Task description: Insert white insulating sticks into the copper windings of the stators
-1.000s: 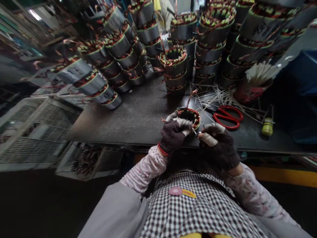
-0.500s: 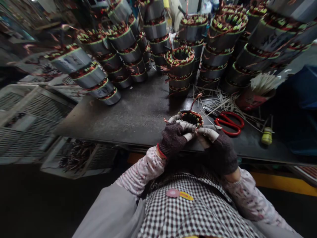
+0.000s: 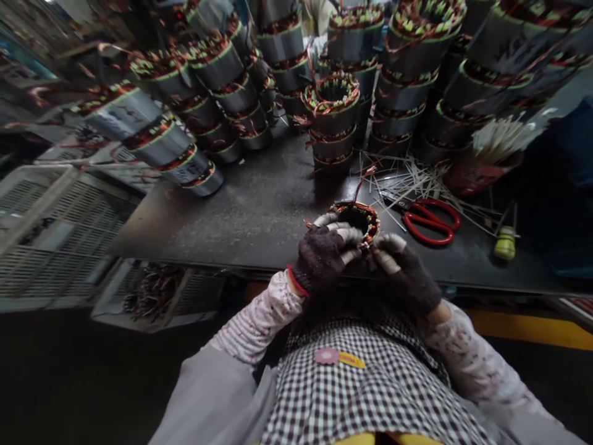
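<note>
As stacks of copper-wound stators (image 3: 333, 145) are crowding the far side of a dark workbench (image 3: 259, 210) and blocking the view beyond, a worker's gloved left hand (image 3: 324, 250) is gripping a single stator (image 3: 373, 221) by the near edge, covering its near left part. The right hand (image 3: 407, 269) is curling at the ring's near right rim; whether it is pinching anything, one cannot tell. Red-handled scissors (image 3: 430, 221) are lying just right of the stator, beside scattered thin white strips (image 3: 414, 179). Farther right, a red cup (image 3: 472, 176) is holding more strips, while a slatted crate (image 3: 88, 235) is standing at left.
</note>
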Action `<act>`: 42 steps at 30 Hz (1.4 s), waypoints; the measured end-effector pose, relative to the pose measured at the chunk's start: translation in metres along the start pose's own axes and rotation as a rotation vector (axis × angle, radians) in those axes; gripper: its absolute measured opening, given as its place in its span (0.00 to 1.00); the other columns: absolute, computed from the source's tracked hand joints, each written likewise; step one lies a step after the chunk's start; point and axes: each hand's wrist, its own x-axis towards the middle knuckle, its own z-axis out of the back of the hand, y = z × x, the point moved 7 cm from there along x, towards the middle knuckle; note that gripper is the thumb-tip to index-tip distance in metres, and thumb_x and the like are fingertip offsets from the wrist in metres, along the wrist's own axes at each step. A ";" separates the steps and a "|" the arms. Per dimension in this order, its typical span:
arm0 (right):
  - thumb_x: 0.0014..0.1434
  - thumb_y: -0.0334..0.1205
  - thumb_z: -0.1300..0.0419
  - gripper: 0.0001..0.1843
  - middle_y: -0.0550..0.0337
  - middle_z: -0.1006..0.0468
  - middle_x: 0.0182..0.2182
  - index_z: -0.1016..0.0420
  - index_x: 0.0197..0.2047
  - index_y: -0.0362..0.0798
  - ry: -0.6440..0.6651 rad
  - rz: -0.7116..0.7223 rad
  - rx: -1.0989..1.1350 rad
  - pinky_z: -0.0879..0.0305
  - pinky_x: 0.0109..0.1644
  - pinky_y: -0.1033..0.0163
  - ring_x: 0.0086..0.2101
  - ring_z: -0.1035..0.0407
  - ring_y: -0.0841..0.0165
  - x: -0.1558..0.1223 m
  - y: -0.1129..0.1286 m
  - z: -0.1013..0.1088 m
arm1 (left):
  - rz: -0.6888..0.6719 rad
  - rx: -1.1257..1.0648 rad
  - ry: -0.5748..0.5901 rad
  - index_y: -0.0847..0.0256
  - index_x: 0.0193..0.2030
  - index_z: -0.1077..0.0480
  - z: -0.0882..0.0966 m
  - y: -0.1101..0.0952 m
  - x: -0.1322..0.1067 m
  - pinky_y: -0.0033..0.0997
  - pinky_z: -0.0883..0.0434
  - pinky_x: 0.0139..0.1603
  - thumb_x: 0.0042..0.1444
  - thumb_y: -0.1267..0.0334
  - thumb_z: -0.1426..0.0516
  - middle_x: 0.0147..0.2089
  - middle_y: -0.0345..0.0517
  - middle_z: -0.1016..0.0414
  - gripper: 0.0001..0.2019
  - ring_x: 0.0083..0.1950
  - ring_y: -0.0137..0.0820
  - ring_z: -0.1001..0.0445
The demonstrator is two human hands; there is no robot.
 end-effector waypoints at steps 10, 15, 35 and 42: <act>0.80 0.60 0.43 0.19 0.53 0.16 0.47 0.22 0.57 0.57 -0.131 0.105 0.225 0.15 0.56 0.46 0.45 0.18 0.58 0.071 0.050 -0.056 | -0.081 0.068 -0.028 0.54 0.46 0.12 0.000 -0.005 -0.005 0.59 0.19 0.75 0.68 0.53 0.32 0.52 0.51 0.07 0.09 0.60 0.50 0.11; 0.78 0.62 0.39 0.20 0.53 0.14 0.50 0.19 0.54 0.55 -0.276 0.211 0.047 0.17 0.49 0.52 0.42 0.19 0.61 0.087 0.035 0.027 | -0.004 0.018 -0.113 0.52 0.43 0.12 0.012 -0.005 -0.007 0.56 0.19 0.72 0.71 0.57 0.33 0.41 0.43 0.07 0.07 0.46 0.41 0.10; 0.76 0.46 0.32 0.11 0.49 0.17 0.45 0.18 0.52 0.47 -0.733 0.520 -0.463 0.17 0.56 0.45 0.46 0.16 0.58 0.025 0.008 0.136 | -0.506 0.257 0.274 0.52 0.57 0.12 0.026 0.011 0.036 0.68 0.33 0.88 0.74 0.59 0.32 0.52 0.46 0.07 0.09 0.72 0.47 0.15; 0.74 0.31 0.31 0.16 0.55 0.07 0.49 0.13 0.59 0.58 -0.417 0.414 -0.207 0.09 0.53 0.51 0.49 0.10 0.56 -0.078 0.010 0.035 | -0.248 0.338 0.039 0.55 0.56 0.11 -0.012 -0.014 0.016 0.58 0.19 0.74 0.72 0.58 0.30 0.49 0.49 0.07 0.10 0.59 0.45 0.11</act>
